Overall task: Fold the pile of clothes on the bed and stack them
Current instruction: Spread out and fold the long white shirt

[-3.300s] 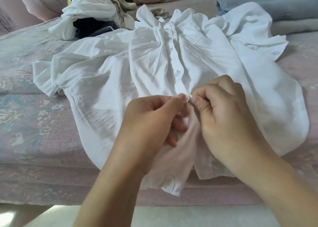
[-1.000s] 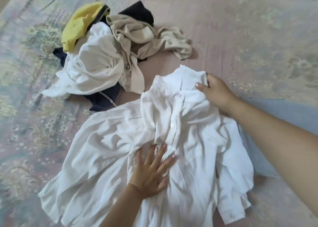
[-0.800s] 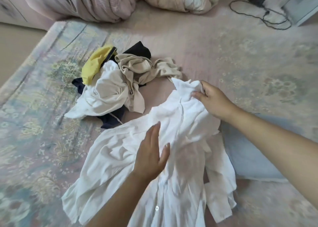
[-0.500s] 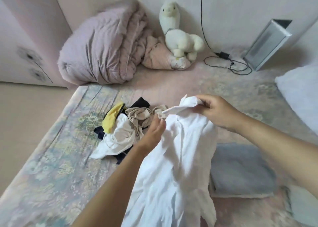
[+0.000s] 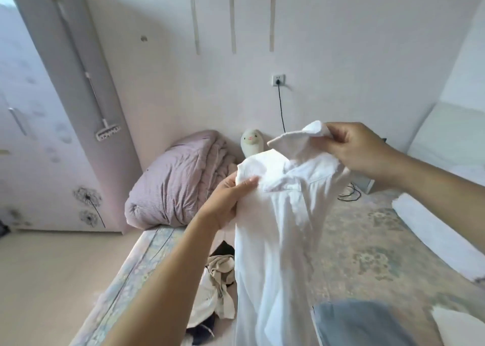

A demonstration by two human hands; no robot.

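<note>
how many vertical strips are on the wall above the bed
3: left strip, middle strip and right strip, side by side high on the wall above the socket; none looks hidden.

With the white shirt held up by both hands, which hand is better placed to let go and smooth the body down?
Probably the left hand: it grips the white shirt at the shoulder, beside the hanging body. The right hand pinches the collar higher up, carrying it.
</note>
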